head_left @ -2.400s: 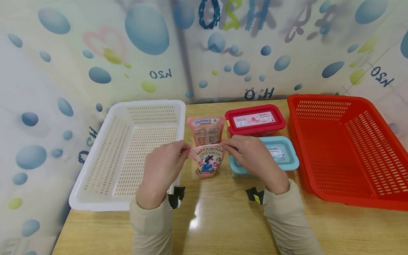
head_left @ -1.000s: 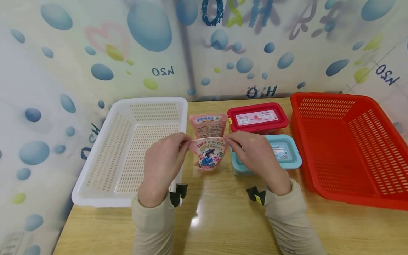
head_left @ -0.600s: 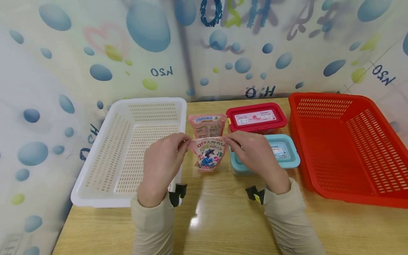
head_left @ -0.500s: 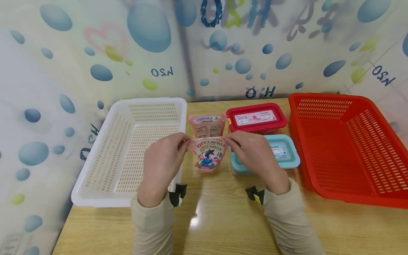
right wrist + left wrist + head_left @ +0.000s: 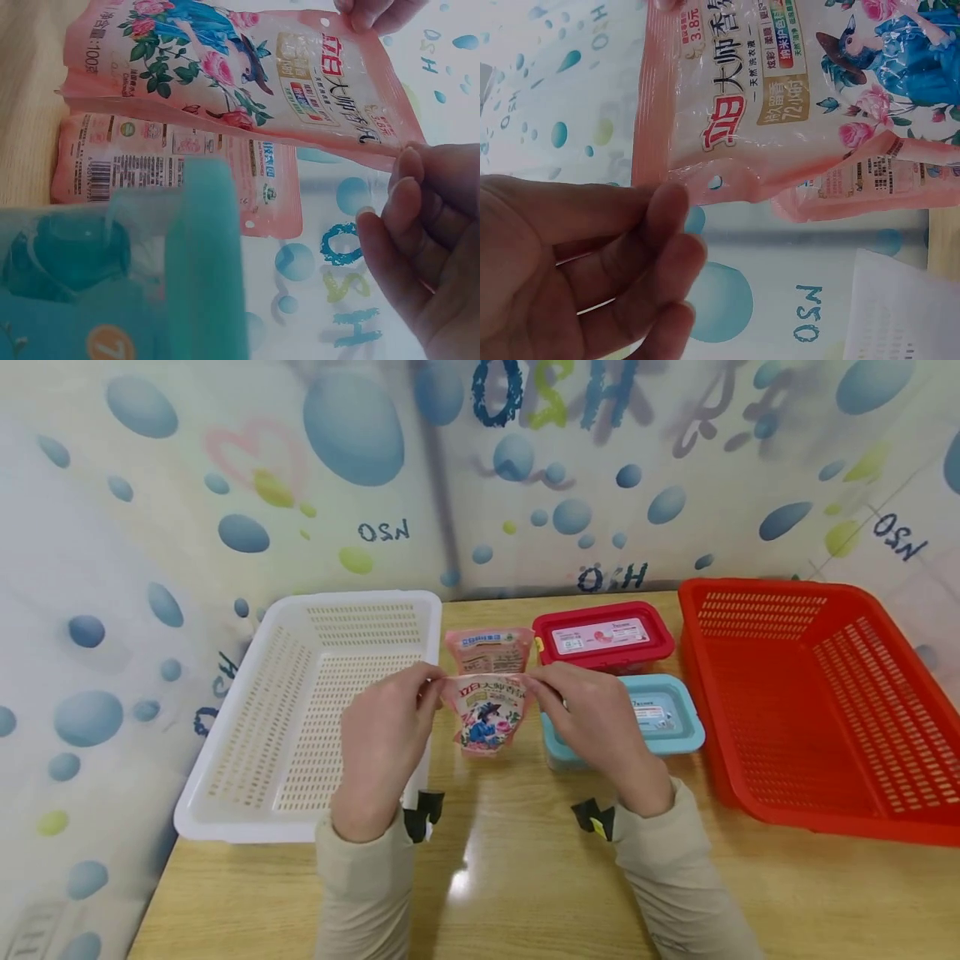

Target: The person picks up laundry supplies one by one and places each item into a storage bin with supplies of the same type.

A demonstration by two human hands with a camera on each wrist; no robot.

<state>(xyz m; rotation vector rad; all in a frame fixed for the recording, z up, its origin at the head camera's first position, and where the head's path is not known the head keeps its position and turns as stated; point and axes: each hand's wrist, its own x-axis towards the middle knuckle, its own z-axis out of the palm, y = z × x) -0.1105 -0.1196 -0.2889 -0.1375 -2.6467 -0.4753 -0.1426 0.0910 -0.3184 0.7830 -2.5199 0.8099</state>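
Observation:
In the head view a pink laundry detergent pouch (image 5: pixel 491 710), printed with a figure in blue and roses, hangs upright between both hands. My left hand (image 5: pixel 386 735) pinches its top left corner between thumb and fingertip. At the top right corner my right hand (image 5: pixel 600 714) pinches the same edge. A second pink pouch (image 5: pixel 491 647) stands right behind, its text-covered back facing me. In the left wrist view the held pouch (image 5: pixel 795 82) shows a small round hole near the pinched corner. The right wrist view has the second pouch (image 5: pixel 150 161) behind the held one.
To the left stands a white plastic basket (image 5: pixel 431 618), to the right a red one (image 5: pixel 697 693). Between the pouches and the red basket are a red-lidded box (image 5: pixel 652 643) and a blue-lidded box (image 5: pixel 682 735), partly behind my right hand. A patterned wall closes off the back.
Both hands keep their pinch on the pouch corners. Compared with the oldest frame, the held pouch is a little higher and farther back, covering more of the pouch behind.

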